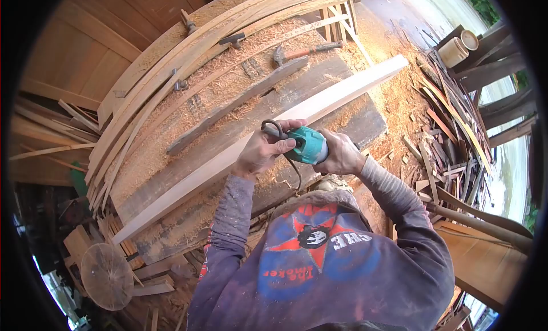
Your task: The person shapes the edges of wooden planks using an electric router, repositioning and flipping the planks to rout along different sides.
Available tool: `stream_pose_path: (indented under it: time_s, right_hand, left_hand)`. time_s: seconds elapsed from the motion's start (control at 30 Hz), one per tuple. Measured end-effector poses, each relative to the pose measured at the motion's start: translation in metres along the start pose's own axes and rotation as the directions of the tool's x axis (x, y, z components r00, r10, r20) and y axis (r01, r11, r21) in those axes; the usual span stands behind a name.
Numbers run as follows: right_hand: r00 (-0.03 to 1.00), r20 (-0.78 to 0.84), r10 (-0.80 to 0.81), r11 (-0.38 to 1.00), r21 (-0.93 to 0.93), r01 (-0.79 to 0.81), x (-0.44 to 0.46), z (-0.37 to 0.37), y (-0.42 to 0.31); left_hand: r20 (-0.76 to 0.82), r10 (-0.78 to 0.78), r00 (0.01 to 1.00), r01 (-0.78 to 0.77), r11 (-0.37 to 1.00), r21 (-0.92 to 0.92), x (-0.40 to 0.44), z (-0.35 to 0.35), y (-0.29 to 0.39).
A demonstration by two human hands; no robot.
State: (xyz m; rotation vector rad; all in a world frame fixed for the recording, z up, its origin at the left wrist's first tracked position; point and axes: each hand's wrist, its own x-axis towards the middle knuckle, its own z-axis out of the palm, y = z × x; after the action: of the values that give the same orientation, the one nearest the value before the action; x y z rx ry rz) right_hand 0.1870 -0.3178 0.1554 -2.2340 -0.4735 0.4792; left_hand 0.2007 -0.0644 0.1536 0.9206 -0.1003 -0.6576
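A teal power tool (308, 145) with a black cord is held up in front of my chest, over the near side of the workbench. My left hand (264, 151) pinches at the tool's left end, where the cord loops beside the fingers. Wrapped round the other end is my right hand (342, 153). Beneath and behind the hands a long pale planed beam (342, 91) lies diagonally across the bench (365, 122). The lower face of the tool is hidden by the hands.
A claw hammer (305, 52) lies beyond the beam, near a dark rough board (240, 103). Long thin strips (222, 37) line the bench's far side. Shavings cover much of the surface. Scrap wood (451, 142) is piled at right; a round translucent disc (107, 276) is at lower left.
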Motion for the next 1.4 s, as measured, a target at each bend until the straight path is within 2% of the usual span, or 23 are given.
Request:
stream_pose_path:
  time_s: [0.1, 0.2, 0.23, 0.3, 0.33, 0.43, 0.5, 0.63, 0.7, 0.77, 0.8, 0.83, 0.87, 0.9, 0.93, 0.97, 1.03, 1.07, 1.13, 1.2, 1.27, 1.37, 1.4]
  right_hand:
    - [1.0, -0.017, 0.01, 0.999, -0.051, -0.011, -0.01, 0.012, -0.012]
    - [0.993, -0.115, -0.017, 0.996, -0.09, 0.007, -0.023, 0.038, -0.008]
    - [0.983, -0.169, -0.066, 0.99, -0.132, 0.044, -0.025, 0.045, -0.002]
    - [0.959, -0.247, -0.141, 0.979, -0.177, 0.099, -0.033, 0.06, 0.001]
    - [0.947, -0.284, -0.153, 0.977, -0.187, 0.101, -0.036, 0.067, 0.003]
    - [0.949, -0.29, -0.126, 0.976, -0.209, 0.065, -0.045, 0.068, 0.003]
    - [0.935, -0.306, -0.178, 0.971, -0.209, 0.116, -0.051, 0.068, 0.006]
    - [0.918, -0.331, -0.218, 0.957, -0.257, 0.135, -0.052, 0.044, 0.008]
    - [0.89, -0.382, -0.25, 0.934, -0.336, 0.119, -0.049, 0.03, 0.016]
    - [0.81, -0.445, -0.381, 0.866, -0.478, 0.144, -0.047, 0.002, 0.018]
    - [0.715, -0.494, -0.494, 0.824, -0.53, 0.203, -0.044, -0.012, 0.024]
    - [0.698, -0.492, -0.52, 0.792, -0.585, 0.177, -0.046, -0.029, 0.033]
    - [0.632, -0.512, -0.582, 0.755, -0.628, 0.186, -0.047, -0.049, 0.04]
    - [0.565, -0.521, -0.64, 0.717, -0.668, 0.196, -0.047, -0.067, 0.049]
    - [0.499, -0.537, -0.68, 0.691, -0.698, 0.189, -0.047, -0.085, 0.065]
    - [0.453, -0.564, -0.691, 0.692, -0.697, 0.187, -0.049, -0.104, 0.079]
    - [0.211, -0.718, -0.664, 0.746, -0.616, 0.251, -0.04, -0.133, 0.114]
    - [0.26, -0.861, -0.438, 0.877, -0.346, 0.332, -0.037, -0.144, 0.134]
    - [0.293, -0.938, -0.183, 0.925, -0.064, 0.373, -0.033, -0.175, 0.15]
    - [0.222, -0.956, -0.193, 0.907, -0.088, 0.412, -0.026, -0.218, 0.167]
    - [0.199, -0.964, -0.175, 0.896, -0.072, 0.438, -0.021, -0.259, 0.188]
    - [0.198, -0.956, -0.219, 0.893, -0.115, 0.434, -0.005, -0.313, 0.232]
    - [0.268, -0.961, -0.071, 0.906, 0.05, 0.421, 0.001, -0.325, 0.235]
  left_hand:
    - [0.083, 0.022, 0.996, -0.019, 0.999, -0.032, -0.011, -0.007, -0.007]
    - [-0.026, -0.015, 1.0, 0.014, 0.998, -0.055, -0.024, 0.001, -0.015]
    - [0.011, -0.025, 1.0, 0.025, 0.998, -0.06, -0.025, 0.0, -0.023]
    - [-0.133, -0.078, 0.988, 0.044, 0.97, -0.24, -0.027, -0.002, -0.039]
    - [-0.223, -0.074, 0.972, 0.026, 0.977, -0.213, -0.029, 0.009, -0.042]
    - [-0.257, -0.037, 0.966, -0.002, 0.989, -0.15, -0.035, 0.026, -0.048]
    - [-0.212, -0.047, 0.976, 0.012, 0.987, -0.162, -0.04, 0.031, -0.048]
    - [-0.036, 0.03, 0.999, -0.035, 0.984, -0.176, -0.046, 0.034, -0.051]
    - [0.089, 0.019, 0.996, -0.033, 0.988, 0.153, -0.049, 0.04, -0.055]
    - [0.108, -0.051, 0.993, 0.03, 0.981, 0.19, -0.057, 0.044, -0.048]
    - [0.202, -0.166, 0.965, 0.119, 0.967, 0.225, -0.063, 0.045, -0.043]
    - [0.289, -0.277, 0.916, 0.199, 0.942, 0.272, -0.066, 0.051, -0.037]
    - [0.294, -0.278, 0.915, 0.194, 0.939, 0.283, -0.068, 0.063, -0.028]
    - [0.499, -0.261, 0.826, 0.291, 0.957, 0.019, -0.071, 0.078, -0.02]
    - [0.67, -0.169, 0.722, 0.415, 0.882, -0.225, -0.065, 0.09, -0.018]
    - [0.664, -0.16, 0.73, 0.401, 0.887, -0.228, -0.042, 0.103, -0.022]
    - [0.364, -0.371, 0.854, 0.315, 0.927, 0.206, 0.022, 0.141, -0.038]
    - [0.198, -0.117, 0.973, 0.034, 0.924, 0.38, 0.062, 0.139, -0.081]
    - [-0.106, 0.048, 0.993, 0.005, 0.894, 0.447, 0.135, 0.136, -0.127]
    - [-0.22, 0.22, 0.95, -0.071, 0.841, 0.536, 0.196, 0.142, -0.137]
    - [-0.057, 0.522, 0.851, -0.227, 0.464, 0.856, 0.249, 0.158, -0.115]
    - [0.071, 0.562, 0.824, -0.166, 0.12, 0.979, 0.335, 0.157, -0.112]
    - [0.082, 0.54, 0.838, -0.118, 0.033, 0.992, 0.36, 0.155, -0.116]
